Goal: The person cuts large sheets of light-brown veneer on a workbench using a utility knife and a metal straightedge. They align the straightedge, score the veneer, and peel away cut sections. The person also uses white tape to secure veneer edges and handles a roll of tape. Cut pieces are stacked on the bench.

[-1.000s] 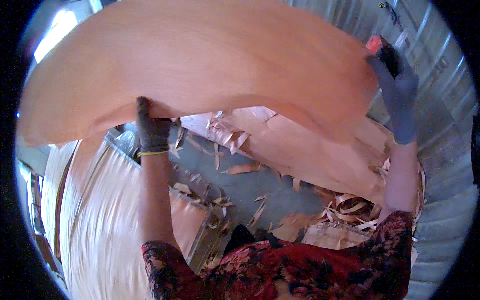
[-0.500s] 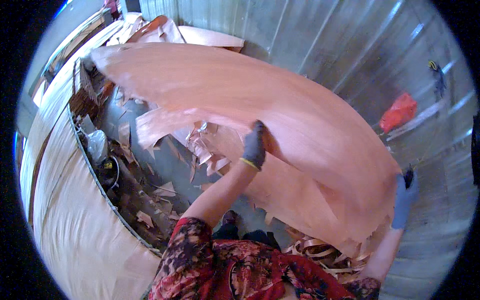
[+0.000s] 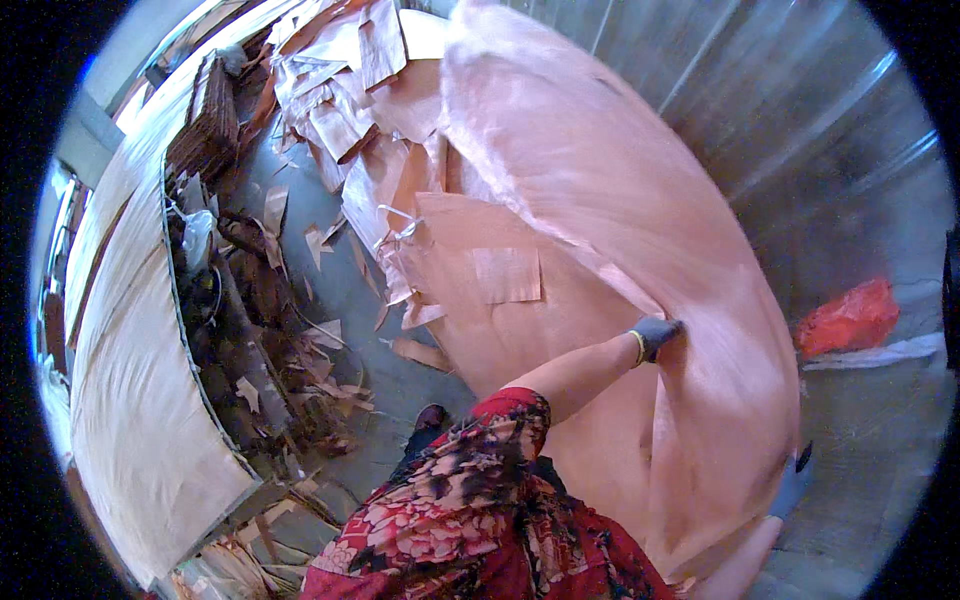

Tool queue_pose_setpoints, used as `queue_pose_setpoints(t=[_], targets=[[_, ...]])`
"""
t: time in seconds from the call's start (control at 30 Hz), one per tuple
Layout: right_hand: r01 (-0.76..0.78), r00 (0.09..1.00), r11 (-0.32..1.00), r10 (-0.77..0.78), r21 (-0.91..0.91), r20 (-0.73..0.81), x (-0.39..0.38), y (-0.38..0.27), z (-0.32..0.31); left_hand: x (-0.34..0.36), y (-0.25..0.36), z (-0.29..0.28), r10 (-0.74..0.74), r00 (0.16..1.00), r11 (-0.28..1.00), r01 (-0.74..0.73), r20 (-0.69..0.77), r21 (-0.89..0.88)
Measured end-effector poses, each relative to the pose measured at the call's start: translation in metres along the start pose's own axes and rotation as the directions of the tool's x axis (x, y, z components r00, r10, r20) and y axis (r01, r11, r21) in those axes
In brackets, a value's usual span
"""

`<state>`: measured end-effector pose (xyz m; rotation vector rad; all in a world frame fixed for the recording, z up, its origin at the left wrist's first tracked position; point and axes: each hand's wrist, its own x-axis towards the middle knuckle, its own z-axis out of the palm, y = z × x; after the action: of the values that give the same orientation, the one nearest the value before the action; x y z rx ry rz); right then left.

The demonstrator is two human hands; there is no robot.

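I judge this a sheet-positioning step: my grey-gloved left hand [image 3: 658,336] grips the large, pinkish-tan, veneer-like sheet [image 3: 590,150] right of centre, my blue-gloved right hand's [image 3: 790,490] grip, lower right, I cannot tell, and moving on calls for evenly supported edges.

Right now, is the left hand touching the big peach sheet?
Touching. The head view shows the gloved left hand closed on the edge of the big peach sheet, with folds gathering right where it grips.
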<state>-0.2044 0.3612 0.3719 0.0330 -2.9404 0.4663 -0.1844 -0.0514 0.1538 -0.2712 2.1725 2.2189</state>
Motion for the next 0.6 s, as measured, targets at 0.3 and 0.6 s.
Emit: queue_pose_setpoints(t=[0.3, 0.6], targets=[[0.04, 0.979, 0.992, -0.016, 0.118, -0.202, 0.083, 0.139, 0.088, -0.121, -0.016, -0.052, -0.41, 0.871, 0.887, 0.45, 0.271, -0.105], [0.147, 0.976, 0.978, -0.12, 0.145, -0.183, 0.081, -0.032, 0.207, -0.405, -0.003, -0.193, -0.587, 0.653, 0.78, 0.296, -0.479, -0.552]])
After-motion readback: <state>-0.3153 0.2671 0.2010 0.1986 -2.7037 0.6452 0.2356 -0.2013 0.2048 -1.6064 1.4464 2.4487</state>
